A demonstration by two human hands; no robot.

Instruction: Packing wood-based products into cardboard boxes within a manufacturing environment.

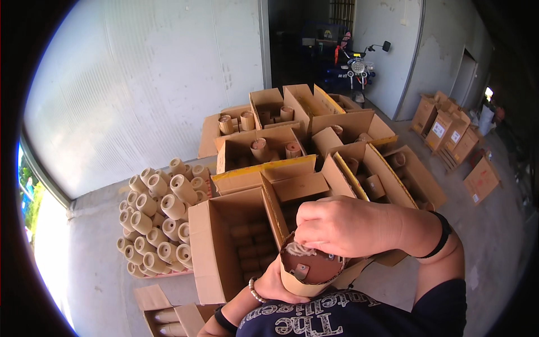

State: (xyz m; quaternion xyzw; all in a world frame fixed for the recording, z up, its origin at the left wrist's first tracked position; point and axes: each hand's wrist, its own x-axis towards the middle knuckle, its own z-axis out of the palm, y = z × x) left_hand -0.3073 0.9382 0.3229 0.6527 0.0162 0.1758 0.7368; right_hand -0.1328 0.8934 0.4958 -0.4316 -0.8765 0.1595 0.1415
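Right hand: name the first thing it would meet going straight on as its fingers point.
The right hand would first meet the pale cord at its fingertips, then probably the brown inside of the round container; depth there is unclear.

The dark shirt (365,321) bears white lettering (307,321) (box labels (438,130) unreadably small).

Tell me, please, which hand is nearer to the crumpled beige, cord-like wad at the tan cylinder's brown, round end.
Right. The right hand is at the wad, its fingers touching it; the left hand holds the tan cylinder by its outer side, farther from the wad.
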